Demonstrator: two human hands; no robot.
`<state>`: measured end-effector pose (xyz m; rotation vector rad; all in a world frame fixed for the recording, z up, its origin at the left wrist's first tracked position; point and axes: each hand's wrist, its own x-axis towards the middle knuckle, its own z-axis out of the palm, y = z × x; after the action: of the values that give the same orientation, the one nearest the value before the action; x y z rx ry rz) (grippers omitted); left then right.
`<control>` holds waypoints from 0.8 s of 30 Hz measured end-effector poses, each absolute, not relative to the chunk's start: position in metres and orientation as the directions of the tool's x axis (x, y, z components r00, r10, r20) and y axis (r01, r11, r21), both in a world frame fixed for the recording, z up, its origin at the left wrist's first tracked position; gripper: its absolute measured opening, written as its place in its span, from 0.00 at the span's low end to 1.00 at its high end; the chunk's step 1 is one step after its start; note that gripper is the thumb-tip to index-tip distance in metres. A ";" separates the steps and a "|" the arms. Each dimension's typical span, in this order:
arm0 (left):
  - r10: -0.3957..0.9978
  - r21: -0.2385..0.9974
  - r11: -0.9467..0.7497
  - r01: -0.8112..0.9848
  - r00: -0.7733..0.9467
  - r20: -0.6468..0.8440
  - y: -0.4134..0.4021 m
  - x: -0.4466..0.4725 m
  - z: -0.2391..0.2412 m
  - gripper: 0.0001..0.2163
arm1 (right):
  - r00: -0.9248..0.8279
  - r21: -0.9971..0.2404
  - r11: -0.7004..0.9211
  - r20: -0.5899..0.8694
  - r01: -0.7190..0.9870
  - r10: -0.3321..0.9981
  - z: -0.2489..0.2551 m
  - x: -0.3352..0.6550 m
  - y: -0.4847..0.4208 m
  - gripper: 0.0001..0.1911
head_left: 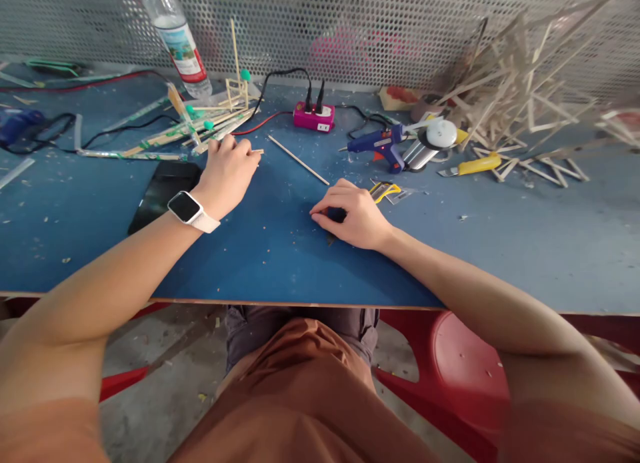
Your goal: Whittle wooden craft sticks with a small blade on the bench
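My left hand (229, 171) is closed, palm down over the table, and the pale end of a wooden stick (258, 151) pokes out from its fingers. A watch sits on that wrist, just above a black phone (163, 193). My right hand (354, 214) rests low on the table with thumb and forefinger pinched; anything between the tips is too small to make out. Something dark shows partly beneath it. A thin wooden stick (299, 160) lies between the hands. Beside the right hand is a yellow-edged cutter (384, 191), partly covered.
Behind my left hand lie bundled sticks (165, 135) and a water bottle (183, 49). A pink power adapter (314, 118) sits at the back, cords trailing. To the right are a blue glue gun (377, 145), a yellow knife (473, 165) and a tangled stick structure (520, 83).
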<state>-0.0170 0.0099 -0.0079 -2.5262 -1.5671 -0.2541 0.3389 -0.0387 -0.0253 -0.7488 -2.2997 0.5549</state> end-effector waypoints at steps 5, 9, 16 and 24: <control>0.886 -0.025 -0.398 0.917 0.391 0.250 0.018 -0.025 -0.011 0.30 | -0.656 -0.533 0.758 0.426 0.375 0.623 -0.028 0.334 -0.041 0.13; 0.889 0.011 -0.379 0.925 0.361 0.281 0.021 -0.022 -0.013 0.26 | -0.664 -0.497 0.749 0.384 0.437 0.642 -0.027 0.334 -0.040 0.15; 0.846 0.027 -0.471 0.882 0.443 0.298 0.015 -0.005 -0.017 0.23 | -0.708 -0.338 0.734 0.223 0.588 0.670 0.008 0.359 -0.022 0.22; 0.812 0.214 -0.582 0.785 0.547 0.201 0.016 0.004 -0.016 0.24 | -0.835 -0.226 0.809 -0.038 0.542 0.549 0.030 0.392 -0.008 0.29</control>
<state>0.0039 0.0158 -0.0157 -2.8490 -1.4751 -0.4534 0.3923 -0.0079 0.0301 -0.8934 -2.9602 0.3568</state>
